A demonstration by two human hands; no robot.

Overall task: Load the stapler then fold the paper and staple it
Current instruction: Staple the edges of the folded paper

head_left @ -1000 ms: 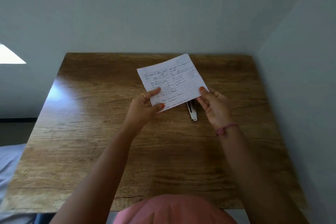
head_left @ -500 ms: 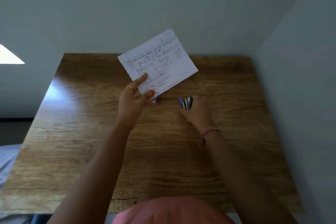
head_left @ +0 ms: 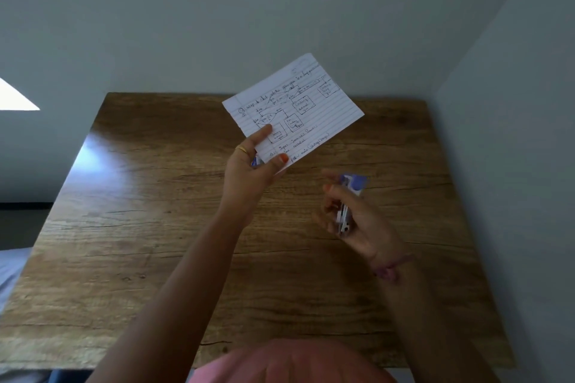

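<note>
My left hand pinches the lower left corner of a folded lined paper with handwritten notes and box diagrams, holding it up above the far middle of the wooden table. A small blue object peeks out behind my left fingers; what it is cannot be told. My right hand is lifted off the table to the right of the paper and grips a small blue and silver stapler, blue end pointing away from me. The stapler is motion-blurred.
Grey walls close in behind the table and along its right edge. A pink garment fills the bottom middle. A pale surface shows at the lower left beyond the table's left edge.
My right hand let go of the paper, reached down to the stapler on the table and lifted it. My left hand raised the paper and carried it slightly left.
</note>
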